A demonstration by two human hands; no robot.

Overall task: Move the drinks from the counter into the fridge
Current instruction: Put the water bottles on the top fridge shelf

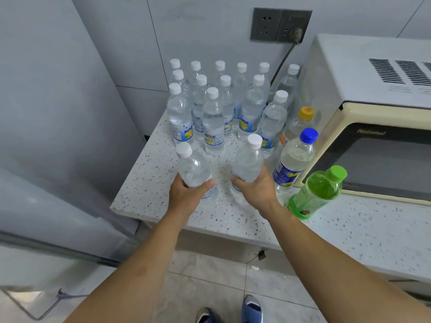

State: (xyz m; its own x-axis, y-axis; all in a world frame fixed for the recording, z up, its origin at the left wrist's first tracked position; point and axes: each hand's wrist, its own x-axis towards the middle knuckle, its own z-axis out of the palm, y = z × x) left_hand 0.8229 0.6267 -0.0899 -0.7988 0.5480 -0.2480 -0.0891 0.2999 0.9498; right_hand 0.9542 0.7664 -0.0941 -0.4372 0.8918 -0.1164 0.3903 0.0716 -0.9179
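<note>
Several clear water bottles with white caps [212, 117] stand grouped on the speckled counter [149, 183]. My left hand [186, 197] grips one white-capped bottle [192, 167] around its lower body, tilted left. My right hand [258, 190] grips another white-capped bottle [248, 162] near the counter's front. To the right stand a blue-capped bottle [293, 159], a yellow-capped bottle [300, 122] and a green bottle [317, 190]. The grey fridge [58, 113] fills the left side, its door shut.
A cream microwave [373, 113] sits on the counter at right, close to the coloured bottles. A wall socket with a plug [295, 33] is behind. Tiled floor [210, 276] and my blue shoes [251, 308] show below the counter edge.
</note>
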